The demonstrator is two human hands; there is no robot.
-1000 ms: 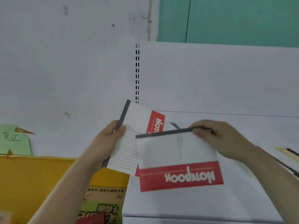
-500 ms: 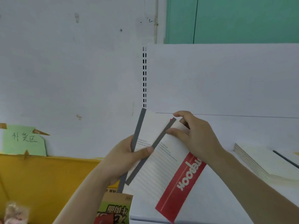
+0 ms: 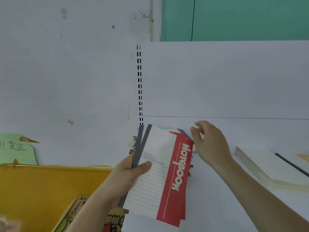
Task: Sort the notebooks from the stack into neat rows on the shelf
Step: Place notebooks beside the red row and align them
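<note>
Above shelf (image 3: 217, 206), left hand (image 3: 127, 174) pinches notebooks (image 3: 160, 173), long axis upright, spines left; right hand (image 3: 209, 143) loosely spread.

a shop: slotted white shelf (image 3: 234, 190), handwritten goods-zone sign (image 3: 15, 149).

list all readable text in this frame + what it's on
"NOTEBOOK": red band of the white lined notebook held in the left hand.
"货区", a partly cut-off character before it: green paper sign on the wall.
Small print on the notebook cover: too small.
Characters on the colourful book below: partly hidden, unreadable.
</note>
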